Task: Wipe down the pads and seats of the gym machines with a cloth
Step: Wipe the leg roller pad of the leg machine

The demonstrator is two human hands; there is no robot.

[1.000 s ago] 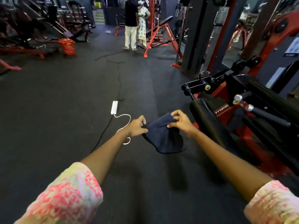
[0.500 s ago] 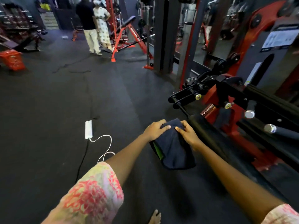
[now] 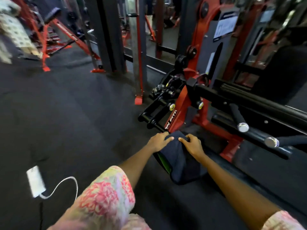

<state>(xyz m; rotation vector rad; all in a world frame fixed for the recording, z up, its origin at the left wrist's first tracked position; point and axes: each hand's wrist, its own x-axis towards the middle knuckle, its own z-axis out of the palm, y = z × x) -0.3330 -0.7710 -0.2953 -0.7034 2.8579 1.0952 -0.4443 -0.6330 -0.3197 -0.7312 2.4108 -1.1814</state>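
A dark navy cloth (image 3: pixel 180 161) with a green edge lies draped over the near end of a long black roller pad (image 3: pixel 259 178) of a red and black gym machine (image 3: pixel 182 103). My left hand (image 3: pixel 158 142) rests on the cloth's upper left part, fingers curled over its top. My right hand (image 3: pixel 192 144) sits right beside it on the upper right part and grips the fabric with bent fingers. Both hands press the cloth against the pad. The pad under the cloth is hidden.
Chrome-capped black handles (image 3: pixel 242 126) stick out to the right of my hands. A white power strip (image 3: pixel 35 180) with a white cable lies on the dark rubber floor at lower left. Red bench frames (image 3: pixel 54 30) and a person (image 3: pixel 11 29) stand at the back left.
My hands brought the cloth from mid-air down onto the end of the roller pad and closer together. The view swung right, toward the machine.
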